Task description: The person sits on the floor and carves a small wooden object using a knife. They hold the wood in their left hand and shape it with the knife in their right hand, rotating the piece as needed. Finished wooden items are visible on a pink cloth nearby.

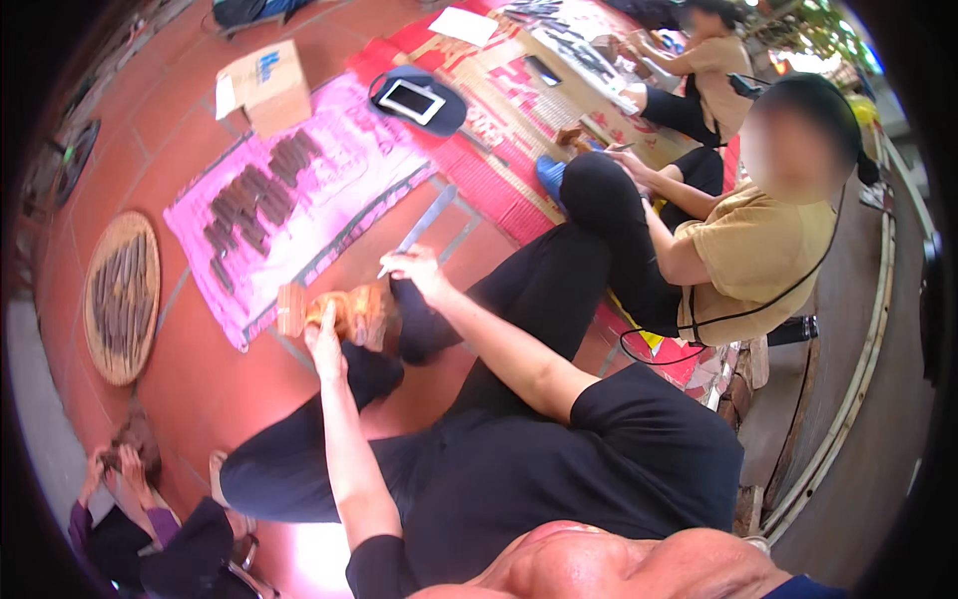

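Note:
My left hand (324, 342) is closed around a brown wooden piece (369, 311), which looks partly carved and has a blocky end. It is held above the floor, close to my bent legs. Just right of the wood, my right hand (417, 270) grips a long, flat grey tool like a carving knife (431, 216). One end of this knife points away from me to the upper right; its narrow tip comes out by my fingers, near the wood but apparently apart from it.
Dark brown sticks lie in rows on a pink cloth (334, 215) and in a round woven tray (153, 290). Beyond stand a cardboard box (274, 90) and a dark cap (451, 112) under a white phone (411, 101). Co-workers sit close at right, farther back and at lower left.

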{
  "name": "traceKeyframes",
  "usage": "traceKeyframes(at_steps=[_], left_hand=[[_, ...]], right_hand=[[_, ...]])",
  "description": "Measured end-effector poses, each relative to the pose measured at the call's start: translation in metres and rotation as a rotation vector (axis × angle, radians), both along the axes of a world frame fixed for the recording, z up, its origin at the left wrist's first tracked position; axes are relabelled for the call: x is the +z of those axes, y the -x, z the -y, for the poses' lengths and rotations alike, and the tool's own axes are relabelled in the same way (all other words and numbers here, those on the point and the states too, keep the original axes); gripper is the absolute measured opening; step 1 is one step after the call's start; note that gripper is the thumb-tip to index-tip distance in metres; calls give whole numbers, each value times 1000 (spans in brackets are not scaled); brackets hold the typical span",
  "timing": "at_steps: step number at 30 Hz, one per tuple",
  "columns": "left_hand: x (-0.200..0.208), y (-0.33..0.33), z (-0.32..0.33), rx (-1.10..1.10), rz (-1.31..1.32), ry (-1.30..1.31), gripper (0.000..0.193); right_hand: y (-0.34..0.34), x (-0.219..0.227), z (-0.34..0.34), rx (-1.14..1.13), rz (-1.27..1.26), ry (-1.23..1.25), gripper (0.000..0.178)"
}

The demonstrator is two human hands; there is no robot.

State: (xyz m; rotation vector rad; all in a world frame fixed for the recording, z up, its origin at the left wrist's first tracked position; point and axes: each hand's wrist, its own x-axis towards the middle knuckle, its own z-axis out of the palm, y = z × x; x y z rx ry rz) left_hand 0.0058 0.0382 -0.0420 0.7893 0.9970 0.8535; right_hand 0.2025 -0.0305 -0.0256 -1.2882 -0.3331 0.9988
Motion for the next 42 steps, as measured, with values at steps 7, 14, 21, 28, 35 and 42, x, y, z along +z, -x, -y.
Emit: traceKeyframes(at_steps=[7, 14, 21, 28, 35, 42], left_hand=[[-38, -8, 23, -101, -175, -28, 43], [-26, -9, 23, -228, -281, -33, 50], [-37, -13, 20, -218, -279, -22, 52], [-39, -14, 20, -198, -287, -64, 51], [-40, -16, 20, -198, -268, -27, 51], [-41, -14, 19, -212, -304, -36, 52]], right_hand=[[-12, -11, 8, 62, 44, 139, 16], [-1, -17, 10, 208, 94, 207, 9], [5, -23, 18, 357, 285, 197, 11], [-5, -11, 18, 182, 50, 250, 12], [-1, -19, 18, 169, 15, 232, 13], [5, -11, 21, 360, 199, 187, 10]])
